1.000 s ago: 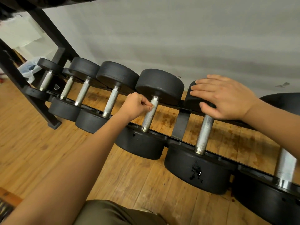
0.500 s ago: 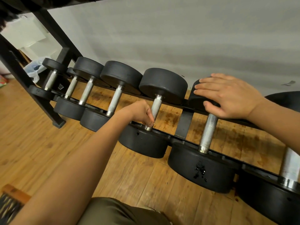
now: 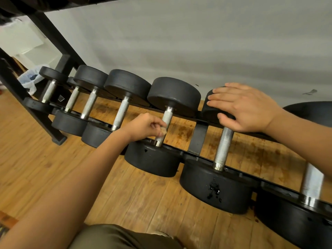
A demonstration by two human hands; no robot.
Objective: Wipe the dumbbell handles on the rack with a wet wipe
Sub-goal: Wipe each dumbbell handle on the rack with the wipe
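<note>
Several black dumbbells with silver knurled handles lie across a low black rack (image 3: 198,139). My left hand (image 3: 143,126) pinches a small, soiled wet wipe (image 3: 163,131) against the lower part of the middle dumbbell's handle (image 3: 167,117). My right hand (image 3: 246,106) lies flat, fingers spread, on the far head (image 3: 213,112) of the neighbouring dumbbell to the right, above its handle (image 3: 223,148). That dumbbell's near head (image 3: 215,187) carries a chipped, wet-looking mark.
The rack's black uprights (image 3: 53,42) rise at the left, with a plastic bag (image 3: 28,79) behind them. A grey wall runs behind the rack. Stained wooden floor (image 3: 143,198) lies beneath. My knee in olive fabric (image 3: 116,238) shows at the bottom edge.
My left hand has slid down the middle handle from near the far head toward the near head, and the wipe now shows at its fingertips. My right hand has stayed put.
</note>
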